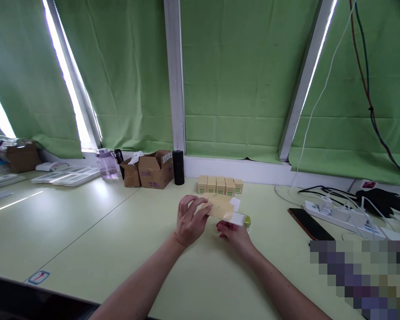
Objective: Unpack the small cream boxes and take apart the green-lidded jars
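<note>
My left hand (192, 221) pinches the left end of a tan, flat-looking small carton (221, 206) with white end flaps, held above the table. My right hand (235, 235) is at the carton's lower right end, its fingers curled beneath a white flap (236, 218). Part of its grip is hidden behind the flap. Just beyond the right hand a yellow-green and clear object (247, 221) shows in part; its kind I cannot make out. Behind the carton stands a row of several small tan boxes (211, 184) with green labels.
Brown cardboard boxes (156, 171), a black cylinder (178, 167) and a purple-tinted jug (107, 164) line the back left. White trays (66, 176) lie farther left. To the right are a phone (310, 224) and a power strip (346, 218) with tangled cables.
</note>
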Demonstrator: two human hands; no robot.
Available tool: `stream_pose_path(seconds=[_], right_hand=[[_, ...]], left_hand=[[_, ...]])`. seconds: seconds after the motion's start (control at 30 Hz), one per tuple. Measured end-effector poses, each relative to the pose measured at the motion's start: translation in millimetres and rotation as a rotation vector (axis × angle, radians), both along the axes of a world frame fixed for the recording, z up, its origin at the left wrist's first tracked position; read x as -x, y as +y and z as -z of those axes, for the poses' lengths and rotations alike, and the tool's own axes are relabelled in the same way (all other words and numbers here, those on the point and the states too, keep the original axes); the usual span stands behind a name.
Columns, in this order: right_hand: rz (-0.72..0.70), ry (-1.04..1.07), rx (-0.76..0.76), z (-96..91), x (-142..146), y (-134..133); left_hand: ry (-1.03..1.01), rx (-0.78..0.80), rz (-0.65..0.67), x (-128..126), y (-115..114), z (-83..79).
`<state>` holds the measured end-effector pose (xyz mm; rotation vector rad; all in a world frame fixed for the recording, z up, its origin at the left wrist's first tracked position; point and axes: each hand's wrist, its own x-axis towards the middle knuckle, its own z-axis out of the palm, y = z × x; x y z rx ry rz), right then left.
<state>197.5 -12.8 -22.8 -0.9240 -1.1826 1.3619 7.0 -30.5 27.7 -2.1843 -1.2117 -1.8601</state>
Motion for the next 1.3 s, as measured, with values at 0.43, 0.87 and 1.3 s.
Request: stream_pose_path(seconds=[0.43, 0.87, 1.3], right_hand=[[-0.056, -0.089, -0.07, -3.6, -2, -4], [-0.075, -0.127, -0.059, -3.2, -3, -4], [0.294, -0.202, -0.325, -38.3, -35, -6]], left_hand=[[-0.288, 0.733, -0.602, 61, 57, 8.5], [-0.116, 0.87, -0.816, 86, 65, 23.2], [-0.113, 0.852, -0.866, 85, 64, 25.7]])
